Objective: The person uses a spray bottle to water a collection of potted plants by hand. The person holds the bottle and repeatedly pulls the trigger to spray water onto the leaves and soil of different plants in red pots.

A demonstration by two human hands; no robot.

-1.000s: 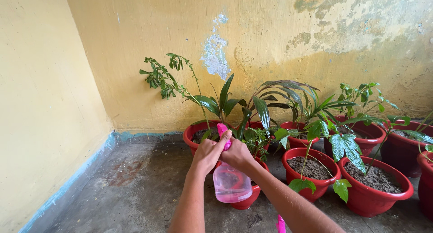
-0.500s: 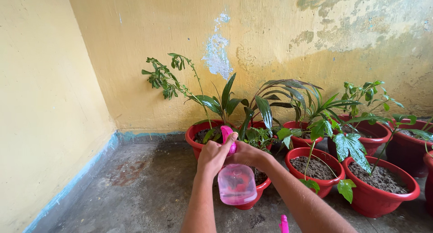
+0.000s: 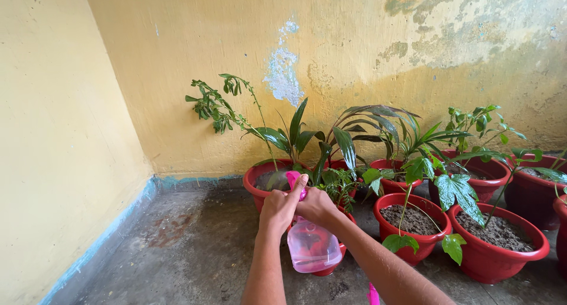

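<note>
Both hands gripping a pink spray bottle before a row of potted plants

The left hand (image 3: 279,209) and right hand (image 3: 317,205) wrap the pink trigger head of the translucent spray bottle (image 3: 311,244), fingers curled tight about its neck, left forefinger laid up along the nozzle, seemingly steadying it. The bottle hangs in front of the nearest red pot (image 3: 335,259), nozzle facing the broad-leaved plant (image 3: 298,140) behind that pot.

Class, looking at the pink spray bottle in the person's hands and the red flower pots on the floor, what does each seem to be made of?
Pink spray bottle: probably thin translucent plastic, since light and red show through its glossy body. Red flower pots: probably moulded plastic, with smooth, slightly shiny, uniform rims.
</note>
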